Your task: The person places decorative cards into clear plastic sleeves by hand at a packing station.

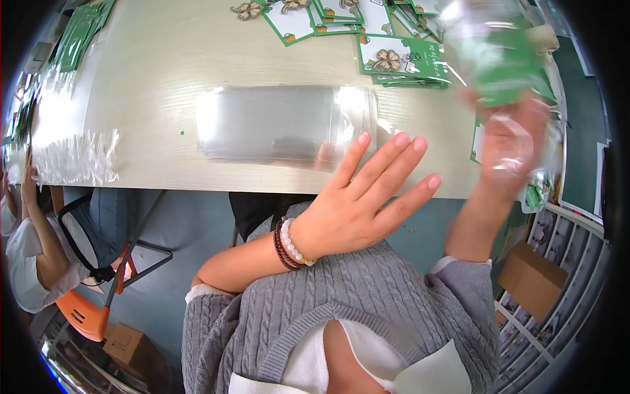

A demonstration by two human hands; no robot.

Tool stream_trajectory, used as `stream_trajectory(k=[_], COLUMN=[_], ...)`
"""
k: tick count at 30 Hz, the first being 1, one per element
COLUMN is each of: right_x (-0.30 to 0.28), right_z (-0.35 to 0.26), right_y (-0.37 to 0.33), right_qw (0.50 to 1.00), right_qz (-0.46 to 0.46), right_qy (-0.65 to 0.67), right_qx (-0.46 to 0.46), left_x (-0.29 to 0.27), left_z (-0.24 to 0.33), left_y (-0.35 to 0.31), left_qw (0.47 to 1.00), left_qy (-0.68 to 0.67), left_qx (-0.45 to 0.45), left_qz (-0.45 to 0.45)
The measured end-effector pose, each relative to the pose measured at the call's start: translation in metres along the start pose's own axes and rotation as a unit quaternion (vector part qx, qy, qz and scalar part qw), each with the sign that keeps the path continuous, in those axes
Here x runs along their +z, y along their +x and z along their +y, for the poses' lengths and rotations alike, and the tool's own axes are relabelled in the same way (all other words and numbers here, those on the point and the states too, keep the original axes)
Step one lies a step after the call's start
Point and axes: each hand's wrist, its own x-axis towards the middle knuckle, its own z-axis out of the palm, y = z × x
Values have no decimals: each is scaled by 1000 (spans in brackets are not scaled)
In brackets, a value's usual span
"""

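My left hand (pixel 367 203) is stretched out with its fingers spread, holding nothing. It hovers at the table's near edge, beside a stack of clear plastic bags (pixel 269 121) that lies flat on the table. At the right, my right hand (pixel 515 141) is smeared by motion. It grips a green card in a clear plastic bag (pixel 502 75), also blurred. Left of it lies a small pile of green-and-white cards, the top one (pixel 420 60) bearing a brown four-petal clover piece. The pile's right side is partly hidden by the blurred packet.
More cards (pixel 338 18) and a loose clover piece (pixel 248 10) lie at the far edge. Bagged green cards (pixel 82 33) and clear bags (pixel 75 154) occupy the left end. Another person (pixel 46 256) sits there by an orange chair (pixel 84 315). A cardboard box (pixel 533 279) rests on right-hand shelving.
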Motion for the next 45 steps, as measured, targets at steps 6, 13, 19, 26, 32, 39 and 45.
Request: stream_trajectory(k=[6, 13, 19, 26, 32, 39, 45], right_x=[-4, -14, -53, 86, 139, 135, 128], right_z=[-12, 65, 118, 88, 69, 64, 66], right_y=[43, 103, 184, 240, 250, 248, 241], right_qw=[936, 846, 764, 864, 739, 762, 806], right_qz=[-230, -368, -497, -465, -624, -571, -528], right_qy=[108, 49, -176, -144, -234, -302, -267], right_qx=[244, 382, 371, 130, 100, 36, 25], left_x=[0, -11, -21, -27, -31, -35, -31], left_z=[-3, -10, -26, -36, -42, -46, -46], left_y=[-5, 0, -1, -5, -4, -6, -8], left_qw=[999, 994, 990, 981, 980, 978, 979], left_qy=[-18, 9, 42, 52, 24, -32, -8], left_qx=[-16, -63, -95, -131, -111, -130, -130], left_qz=[-26, -85, -92, -136, -161, -161, -158])
